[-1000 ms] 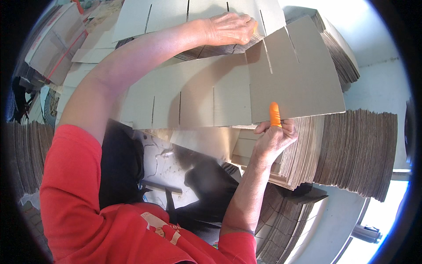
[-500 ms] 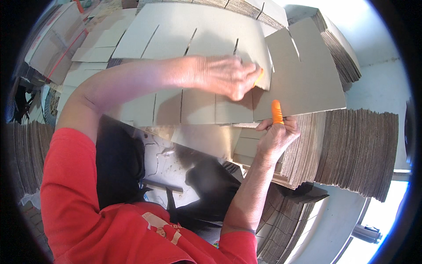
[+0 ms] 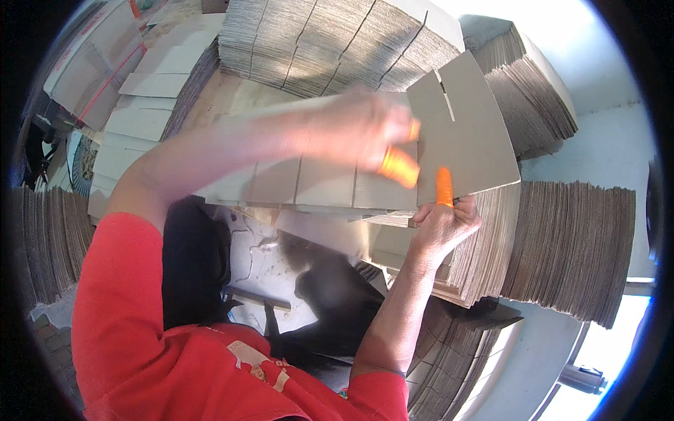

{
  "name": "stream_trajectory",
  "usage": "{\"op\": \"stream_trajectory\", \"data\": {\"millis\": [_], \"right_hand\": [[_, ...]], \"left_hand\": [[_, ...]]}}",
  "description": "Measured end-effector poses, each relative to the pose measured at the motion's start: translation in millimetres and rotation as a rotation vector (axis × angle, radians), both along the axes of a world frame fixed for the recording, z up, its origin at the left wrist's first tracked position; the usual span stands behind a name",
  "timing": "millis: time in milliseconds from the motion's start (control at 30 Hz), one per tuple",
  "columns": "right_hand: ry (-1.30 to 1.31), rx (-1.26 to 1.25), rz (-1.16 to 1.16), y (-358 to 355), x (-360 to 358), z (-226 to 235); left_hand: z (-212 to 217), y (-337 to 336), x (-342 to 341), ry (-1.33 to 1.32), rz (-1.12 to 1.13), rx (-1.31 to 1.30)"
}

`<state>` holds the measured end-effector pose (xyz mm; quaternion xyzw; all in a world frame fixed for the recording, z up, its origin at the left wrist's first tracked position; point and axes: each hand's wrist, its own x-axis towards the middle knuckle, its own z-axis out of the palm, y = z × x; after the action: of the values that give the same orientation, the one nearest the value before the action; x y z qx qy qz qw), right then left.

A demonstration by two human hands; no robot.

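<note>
In my right hand [image 3: 449,219] is the near edge of a grey slotted cardboard sheet [image 3: 472,133]. An orange finger cover on the thumb lies on top of the sheet, with the other fingers curled beneath it. My left hand [image 3: 365,133] is blurred by motion over the sheets just left of it. Its orange-covered thumb and another orange-tipped finger are apart, with nothing visible between them. Below that hand, slotted cardboard [image 3: 326,184] lies flat in front of me; my left forearm covers part of it.
A tall stack of slotted cardboard [image 3: 316,45] stands at the far side. More stacks stand at the right [image 3: 572,245] and far right [image 3: 526,91]. Overlapping sheets [image 3: 140,119] lie at the left, beside a clear-sided box [image 3: 95,67].
The large sheet that was raised at my left hand is down, uncovering the far stack. The left hand's thumb has opened out. The right hand's sheet has swung slightly left.
</note>
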<state>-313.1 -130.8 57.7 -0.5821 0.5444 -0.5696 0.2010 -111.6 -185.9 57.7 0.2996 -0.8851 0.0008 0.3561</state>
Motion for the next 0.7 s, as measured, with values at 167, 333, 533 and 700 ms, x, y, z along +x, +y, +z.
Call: {"op": "stream_trajectory", "data": {"millis": [167, 333, 533, 700], "right_hand": [[-0.062, 0.054, 0.076, 3.8, 9.9, -3.6], [-0.108, 0.152, 0.063, 6.3, 8.4, 0.6], [-0.065, 0.124, 0.079, 1.9, 2.1, -9.6], [-0.131, 0.162, 0.035, 5.0, 6.8, -2.1]], "left_hand": [[17.4, -153.0, 57.3, 0.146, 0.656, -0.672], [9.8, -202.4, 67.5, -0.247, 0.633, -0.134], [27.2, -200.8, 81.5, -0.205, 0.551, -0.269], [45.6, -184.5, 71.2, 0.491, 0.363, 0.171]]}}
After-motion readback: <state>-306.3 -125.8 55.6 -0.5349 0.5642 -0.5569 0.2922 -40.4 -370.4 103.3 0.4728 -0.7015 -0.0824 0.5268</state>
